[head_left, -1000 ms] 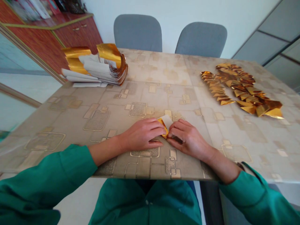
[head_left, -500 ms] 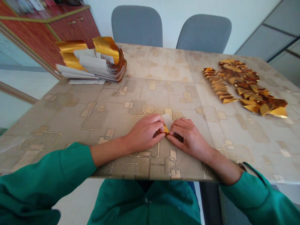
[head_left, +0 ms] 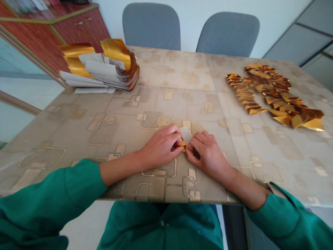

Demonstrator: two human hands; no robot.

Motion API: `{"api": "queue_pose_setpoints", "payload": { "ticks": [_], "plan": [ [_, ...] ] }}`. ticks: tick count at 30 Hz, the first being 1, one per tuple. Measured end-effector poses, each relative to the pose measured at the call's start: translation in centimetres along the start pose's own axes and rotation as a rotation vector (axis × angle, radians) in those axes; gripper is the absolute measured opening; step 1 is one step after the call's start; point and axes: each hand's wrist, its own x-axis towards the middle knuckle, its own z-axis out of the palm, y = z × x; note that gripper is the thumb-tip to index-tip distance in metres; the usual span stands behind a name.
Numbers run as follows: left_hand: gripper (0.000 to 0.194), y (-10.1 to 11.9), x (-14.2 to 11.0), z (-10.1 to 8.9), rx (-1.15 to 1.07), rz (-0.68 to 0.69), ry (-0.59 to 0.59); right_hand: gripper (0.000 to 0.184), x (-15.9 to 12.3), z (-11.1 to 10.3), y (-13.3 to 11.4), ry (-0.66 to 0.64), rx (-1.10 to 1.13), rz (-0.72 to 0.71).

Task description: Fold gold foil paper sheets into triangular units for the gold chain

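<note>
A small sheet of gold foil paper [head_left: 184, 143] with a pale back lies partly folded near the table's front edge. My left hand [head_left: 166, 145] is closed in a pinch on its left side, thumb and fingertips together. From the other side, my right hand [head_left: 204, 151] pinches the paper's right edge near the bottom, fingers curled. Much of the sheet is hidden behind my fingers, so the exact fold cannot be made out.
A thick bundle of gold and white paper sheets [head_left: 109, 69] lies at the back left of the patterned table [head_left: 166, 107]. Several folded gold paper pieces [head_left: 282, 93] form a curved chain at the right. Two grey chairs [head_left: 152, 26] stand behind the table.
My left fingers have drawn into a pinch, and less of the gold side shows. My right hand stays at the paper's right edge. The view has tipped slightly downward.
</note>
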Motion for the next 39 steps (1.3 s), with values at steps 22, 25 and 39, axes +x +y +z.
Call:
{"api": "queue_pose_setpoints", "payload": {
  "ticks": [22, 25, 39],
  "plan": [
    [0.016, -1.3, -1.1, -0.8, 0.11, 0.261, 0.081, 0.011, -0.2, 0.7, 0.6, -0.008, 0.057, 0.027],
    [0.025, -0.6, -1.7, -1.0, 0.392, 0.473, 0.096, 0.011, -0.1, 0.7, 0.6, -0.005, 0.061, 0.03],
    [0.032, -3.1, -3.0, -3.9, 0.602, 0.579, -0.035, 0.009, 0.0, 1.0, 0.7, -0.006, 0.057, 0.043]
  ]
}}
